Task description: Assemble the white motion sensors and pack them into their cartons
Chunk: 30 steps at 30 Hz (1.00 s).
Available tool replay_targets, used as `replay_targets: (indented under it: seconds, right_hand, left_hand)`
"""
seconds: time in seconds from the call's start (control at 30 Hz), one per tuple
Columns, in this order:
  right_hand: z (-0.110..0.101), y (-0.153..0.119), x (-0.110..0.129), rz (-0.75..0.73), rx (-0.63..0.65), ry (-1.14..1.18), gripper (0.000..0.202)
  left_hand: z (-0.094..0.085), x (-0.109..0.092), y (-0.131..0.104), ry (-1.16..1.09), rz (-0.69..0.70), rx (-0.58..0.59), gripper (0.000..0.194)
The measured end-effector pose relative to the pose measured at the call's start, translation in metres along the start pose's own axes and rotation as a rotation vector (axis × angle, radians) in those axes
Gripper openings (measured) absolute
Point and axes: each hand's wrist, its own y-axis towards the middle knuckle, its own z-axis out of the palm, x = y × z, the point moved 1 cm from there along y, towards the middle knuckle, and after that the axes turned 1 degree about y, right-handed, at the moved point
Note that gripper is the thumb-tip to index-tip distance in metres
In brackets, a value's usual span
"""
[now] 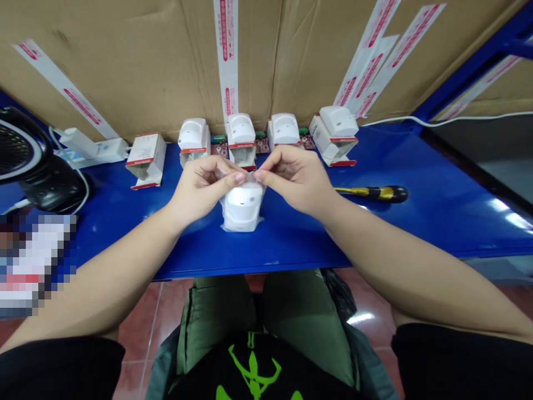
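Observation:
A white plastic device [241, 210] in a clear plastic bag stands on the blue table, between my two hands. My left hand [204, 186] pinches the top edge of the bag at its left side, thumb against bent fingers. On the right, my right hand [295, 179] pinches the same top edge, its fingertips close to those of the left. Behind them, white devices sit on small open boxes in a row, one of them [284, 129] just behind my right hand. Small red circuit boards [262, 145] lie between the boxes.
A yellow and black screwdriver [377, 193] lies to the right on the blue table [437, 216]. An open box [146, 157], a power strip [100, 151] and a black fan [45, 166] are at the left. Cardboard [137, 66] rises behind.

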Motion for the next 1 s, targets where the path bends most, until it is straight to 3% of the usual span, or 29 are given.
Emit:
replay_targets:
  seconds: [0.2, 0.33, 0.43, 0.63, 0.73, 0.83, 0.9, 1.0]
  right_hand:
    - [0.002, -0.002, -0.001, -0.011, 0.007, -0.022, 0.035]
    - [0.004, -0.003, 0.002, -0.041, 0.169, -0.068, 0.042]
    - [0.007, -0.005, 0.004, -0.031, 0.218, -0.033, 0.030]
    - [0.006, -0.006, 0.001, 0.116, 0.205, 0.138, 0.035]
    - [0.000, -0.003, -0.007, 0.199, 0.156, 0.173, 0.043]
    - [-0.006, 0.000, -0.011, 0.298, 0.091, 0.191, 0.047]
    - [-0.008, 0.002, -0.010, 0.356, 0.062, 0.197, 0.052]
    - [-0.008, 0.002, -0.007, 0.401, 0.053, 0.188, 0.062]
  left_hand:
    - [0.001, 0.000, -0.003, 0.100, 0.032, -0.058, 0.047]
    - [0.000, -0.007, -0.010, 0.277, 0.138, -0.145, 0.043]
    - [0.000, -0.015, -0.015, 0.367, 0.265, -0.189, 0.033]
    - [-0.003, -0.018, -0.010, 0.287, 0.305, -0.083, 0.027]
    - [-0.033, -0.014, 0.002, 0.482, 0.287, -0.153, 0.027]
    - [-0.092, -0.007, 0.013, 0.893, 0.182, -0.338, 0.024]
    - [-0.136, 0.000, 0.015, 1.141, -0.123, -0.361, 0.036]
    - [-0.182, 0.012, 0.010, 1.197, -0.681, -0.237, 0.044]
